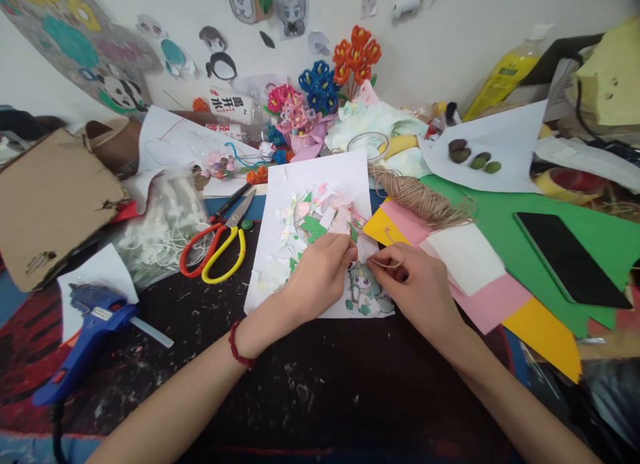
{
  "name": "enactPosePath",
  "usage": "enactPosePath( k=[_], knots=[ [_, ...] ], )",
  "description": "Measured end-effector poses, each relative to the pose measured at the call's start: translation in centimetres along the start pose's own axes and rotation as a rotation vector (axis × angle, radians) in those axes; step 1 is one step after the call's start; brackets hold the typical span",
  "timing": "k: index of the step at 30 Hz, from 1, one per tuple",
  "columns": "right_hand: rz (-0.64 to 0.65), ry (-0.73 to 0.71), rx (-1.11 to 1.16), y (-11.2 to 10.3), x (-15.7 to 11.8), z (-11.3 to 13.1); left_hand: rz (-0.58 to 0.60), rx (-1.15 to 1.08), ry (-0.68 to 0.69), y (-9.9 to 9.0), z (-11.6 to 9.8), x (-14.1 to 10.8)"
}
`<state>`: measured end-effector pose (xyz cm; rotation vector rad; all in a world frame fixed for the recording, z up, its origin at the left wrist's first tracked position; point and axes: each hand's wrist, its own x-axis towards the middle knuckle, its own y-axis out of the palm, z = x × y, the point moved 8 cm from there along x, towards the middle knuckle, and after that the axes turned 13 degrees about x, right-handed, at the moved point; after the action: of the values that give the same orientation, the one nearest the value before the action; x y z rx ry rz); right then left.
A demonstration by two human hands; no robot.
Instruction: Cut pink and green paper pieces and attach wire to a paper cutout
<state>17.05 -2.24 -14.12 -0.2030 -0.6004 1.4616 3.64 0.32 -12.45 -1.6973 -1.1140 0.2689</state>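
Observation:
My left hand (pixel 320 274) is closed over the white sheet (pixel 273 211), its fingers pressed together. Pink paper pieces (pixel 341 223) and a thin brownish strand show just past its fingertips; what exactly it grips is hidden. Between thumb and fingers, my right hand (pixel 423 284) pinches a thin piece of twine (pixel 391 263), which curls over the fingers. Below and between the hands lies a paper cartoon figure (pixel 363 291) with pale green parts. Green, pink and white paper scraps (pixel 314 229) cover the sheet's middle, left of the hands.
Scissors (pixel 220 251) and a blue glue gun (pixel 93 317) lie left. A twine bundle (pixel 420 194), coloured paper (pixel 493 301) and a phone (pixel 570 257) are right. Behind stand beaded flowers (pixel 320 84), a yellow bottle (pixel 505 74) and paper with olive-like items (pixel 505 177).

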Motion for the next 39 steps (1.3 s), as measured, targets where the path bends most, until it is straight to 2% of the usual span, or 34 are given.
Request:
enactPosePath(
  k=[2,6,9,13,20,26,31,34,39],
  knots=[
    [0.014,-0.034,-0.020,0.2,0.0,0.2,0.050,0.104,-0.027,0.3,0.0,0.0],
    [0.023,-0.051,-0.016,0.5,-0.3,0.4,0.223,0.402,-0.122,1.5,0.3,-0.3],
    [0.011,-0.056,0.000,0.5,-0.6,0.5,0.227,0.475,-0.124,1.7,-0.2,-0.5],
    [0.010,-0.055,0.001,0.6,-0.9,0.6,0.200,0.352,-0.145,1.4,-0.4,-0.7],
    [-0.023,-0.082,-0.004,0.7,-2.0,1.2,0.280,0.174,-0.151,1.2,0.1,0.5],
    [-0.117,-0.126,0.038,0.2,-2.6,1.4,0.327,0.056,-0.182,1.1,0.2,1.1],
    [-0.190,-0.087,0.137,-0.2,-2.6,1.6,0.308,-0.035,-0.205,0.7,0.8,0.9],
    [-0.223,-0.036,0.248,0.0,-2.6,1.6,0.267,-0.103,-0.202,-0.5,1.0,0.7],
    [-0.245,0.008,0.471,0.8,-2.2,3.4,0.158,-0.209,-0.176,-4.4,0.7,0.3]
  ],
)
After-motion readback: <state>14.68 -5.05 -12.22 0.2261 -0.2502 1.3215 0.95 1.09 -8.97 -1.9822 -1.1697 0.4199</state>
